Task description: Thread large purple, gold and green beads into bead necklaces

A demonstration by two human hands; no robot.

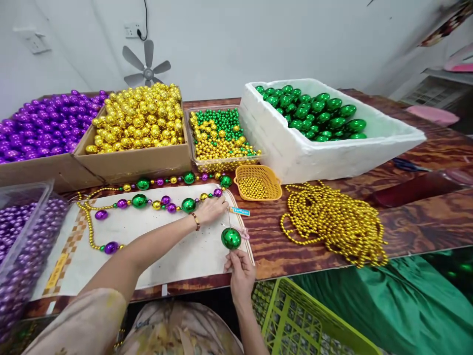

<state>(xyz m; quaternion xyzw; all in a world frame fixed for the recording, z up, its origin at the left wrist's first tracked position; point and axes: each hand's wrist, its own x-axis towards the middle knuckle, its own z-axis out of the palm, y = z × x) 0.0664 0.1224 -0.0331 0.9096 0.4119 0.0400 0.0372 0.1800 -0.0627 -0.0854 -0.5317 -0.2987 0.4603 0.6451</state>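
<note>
One bead strand [139, 201] lies centre left of the frame, apparently mostly strung, right end seemingly unfinished; one large green bead [231, 238], centre, pinched in the right hand [241, 271], its thread [229, 220] seemingly gripped by the left hand [210, 211]; gold beads [142, 118], upper left, unstrung.

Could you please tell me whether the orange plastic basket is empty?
Not empty: small round gold beads lie inside the orange plastic basket.
</note>
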